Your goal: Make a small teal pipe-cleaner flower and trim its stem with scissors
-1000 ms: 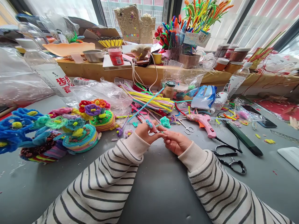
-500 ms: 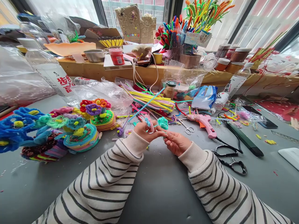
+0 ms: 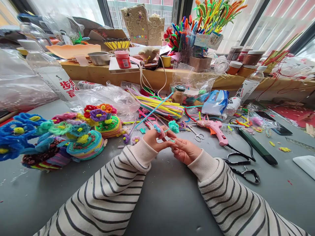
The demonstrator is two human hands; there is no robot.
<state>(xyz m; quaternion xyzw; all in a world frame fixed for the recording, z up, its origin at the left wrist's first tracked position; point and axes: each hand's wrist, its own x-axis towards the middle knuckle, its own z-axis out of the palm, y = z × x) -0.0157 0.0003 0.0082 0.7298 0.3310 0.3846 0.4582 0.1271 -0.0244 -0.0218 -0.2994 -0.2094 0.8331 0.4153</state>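
My left hand [image 3: 155, 140] is closed around fuzzy pipe-cleaner pieces, with a pink and light-blue piece [image 3: 160, 130] showing above the fingers. A teal pipe-cleaner flower [image 3: 173, 127] stands out between the hands on a thin teal stem. My right hand [image 3: 187, 150] is closed in a pinch, thumb and fingers meeting my left fingertips on a small bit of teal pipe cleaner [image 3: 173, 141]. Fingers hide most of the stem. Left of the hands sit finished pipe-cleaner flowers [image 3: 98, 114] on round coiled bases, and a small purple flower [image 3: 126, 139].
Beyond the hands lies a bundle of pipe cleaners [image 3: 162, 106]. To the right are small scissors [image 3: 198, 135], a pink glue gun [image 3: 213, 127], black-handled scissors [image 3: 242, 167] and a dark green bar [image 3: 258, 149]. A water bottle [image 3: 52, 75] leans at the left.
The teal flower has shifted slightly right and turned. The pink and blue piece has tilted rightward, and my left fingers have opened a little gap. Both arms stay nearly in place.
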